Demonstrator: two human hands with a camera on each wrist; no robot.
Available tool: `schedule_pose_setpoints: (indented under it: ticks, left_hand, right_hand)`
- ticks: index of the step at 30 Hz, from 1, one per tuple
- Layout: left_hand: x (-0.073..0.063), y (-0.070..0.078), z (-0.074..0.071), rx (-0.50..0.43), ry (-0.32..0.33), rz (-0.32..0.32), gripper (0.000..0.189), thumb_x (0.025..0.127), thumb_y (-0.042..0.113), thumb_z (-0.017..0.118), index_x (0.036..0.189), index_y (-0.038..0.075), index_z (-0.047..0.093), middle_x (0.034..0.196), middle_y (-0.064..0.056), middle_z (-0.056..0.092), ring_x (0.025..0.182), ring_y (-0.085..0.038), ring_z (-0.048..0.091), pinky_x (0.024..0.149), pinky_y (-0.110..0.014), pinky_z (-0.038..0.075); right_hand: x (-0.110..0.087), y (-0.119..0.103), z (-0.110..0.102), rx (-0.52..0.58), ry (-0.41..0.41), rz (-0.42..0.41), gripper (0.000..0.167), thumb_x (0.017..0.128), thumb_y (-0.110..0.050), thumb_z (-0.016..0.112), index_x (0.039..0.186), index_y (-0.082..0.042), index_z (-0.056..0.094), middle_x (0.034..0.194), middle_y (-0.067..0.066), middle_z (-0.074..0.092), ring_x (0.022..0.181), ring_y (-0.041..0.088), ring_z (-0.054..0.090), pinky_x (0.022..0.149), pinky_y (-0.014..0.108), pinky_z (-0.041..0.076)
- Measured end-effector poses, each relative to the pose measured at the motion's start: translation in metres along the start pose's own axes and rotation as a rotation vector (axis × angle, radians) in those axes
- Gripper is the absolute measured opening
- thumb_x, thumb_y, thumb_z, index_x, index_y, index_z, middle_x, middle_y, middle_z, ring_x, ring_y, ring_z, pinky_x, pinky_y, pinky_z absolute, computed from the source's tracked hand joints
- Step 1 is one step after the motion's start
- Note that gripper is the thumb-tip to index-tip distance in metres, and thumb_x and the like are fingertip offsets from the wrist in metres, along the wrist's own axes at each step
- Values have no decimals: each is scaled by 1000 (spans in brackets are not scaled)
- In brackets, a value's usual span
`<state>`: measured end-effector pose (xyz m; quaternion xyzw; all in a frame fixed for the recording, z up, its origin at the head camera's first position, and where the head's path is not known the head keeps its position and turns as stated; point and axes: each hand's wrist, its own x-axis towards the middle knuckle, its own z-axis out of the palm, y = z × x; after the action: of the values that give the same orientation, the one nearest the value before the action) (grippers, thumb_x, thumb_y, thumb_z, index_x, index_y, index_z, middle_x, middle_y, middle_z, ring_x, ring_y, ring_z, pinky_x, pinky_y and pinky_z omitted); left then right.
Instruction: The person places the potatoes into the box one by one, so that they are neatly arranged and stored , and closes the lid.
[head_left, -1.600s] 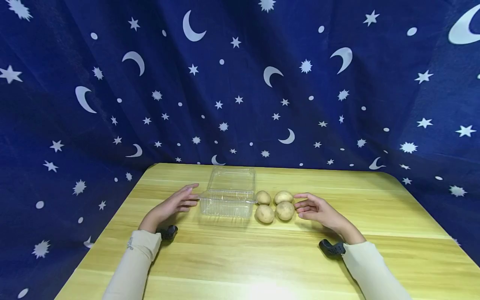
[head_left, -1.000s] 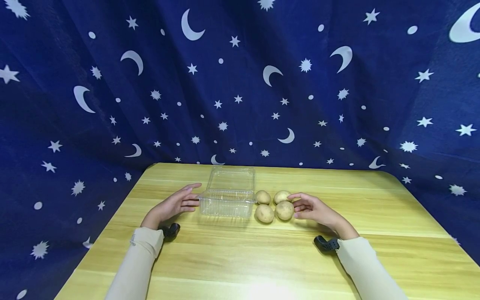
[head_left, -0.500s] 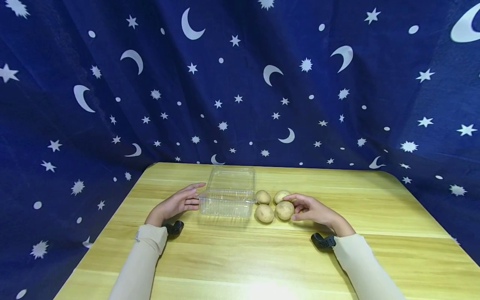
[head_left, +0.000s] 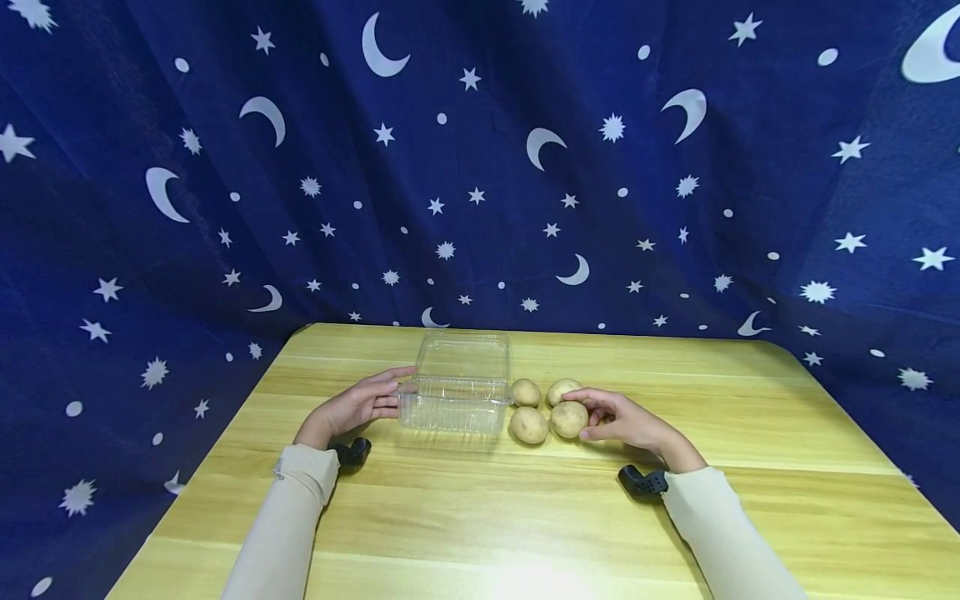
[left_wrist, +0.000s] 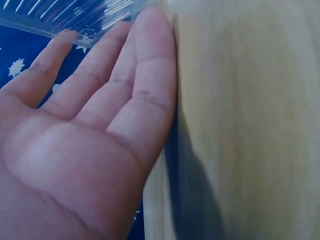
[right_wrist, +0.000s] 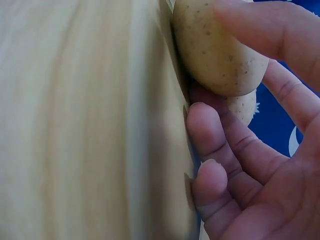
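A clear plastic clamshell box (head_left: 453,414) stands on the table with its lid tilted back. My left hand (head_left: 352,408) lies against the box's left side, fingers long and nearly straight; in the left wrist view their tips reach the ribbed plastic wall (left_wrist: 75,17). Several potatoes sit close together right of the box. My right hand (head_left: 633,423) is around the near right potato (head_left: 569,419), thumb on its near side and fingers behind it. In the right wrist view the thumb (right_wrist: 270,25) overlaps this potato (right_wrist: 215,55), and the lower fingers curl beside the tabletop.
The near left potato (head_left: 528,425) and far left potato (head_left: 525,392) sit next to the box. Behind the held one is the far right potato (head_left: 562,390). A blue curtain (head_left: 480,167) with moons and stars hangs behind the wooden table (head_left: 450,517).
My right hand has moved left from beside the potatoes and closed around the near right one. My left hand has slid right to the box's side. Box and potatoes have stayed in place.
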<state>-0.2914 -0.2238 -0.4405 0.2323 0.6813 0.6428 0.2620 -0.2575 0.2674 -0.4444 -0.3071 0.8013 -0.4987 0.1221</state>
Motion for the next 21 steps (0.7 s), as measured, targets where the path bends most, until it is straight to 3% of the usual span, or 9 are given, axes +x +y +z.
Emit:
schedule_pose_setpoints:
  ticks: [4,10,17,21]
  left_hand:
    - [-1,2,0,34,0,-1,69,115,25,38,168,-11,11,170,-40,20,137,-11,54,106,-26,50]
    - [-2,4,2,62,-12,-2,70,113,24,39,168,-10,13,172,-37,18,154,-37,40,108,-27,48]
    - [-2,4,3,74,-18,-5,70,111,20,40,168,-12,14,173,-36,17,158,-50,27,110,-26,46]
    - [-3,4,4,66,-37,9,72,110,20,42,166,-14,12,172,-39,16,156,-54,28,111,-26,46]
  right_hand:
    - [1,-1,1,13,6,-9,54,95,1,79,143,14,56,119,16,68,87,15,61,79,27,52]
    - [1,-1,2,14,20,6,55,94,1,80,142,15,57,113,8,68,85,15,61,78,26,52]
    - [0,-1,3,-25,32,17,53,94,2,80,140,16,58,121,19,71,85,14,62,78,27,53]
    - [0,-2,3,-29,46,35,53,93,2,81,140,15,59,121,23,69,86,14,62,79,27,54]
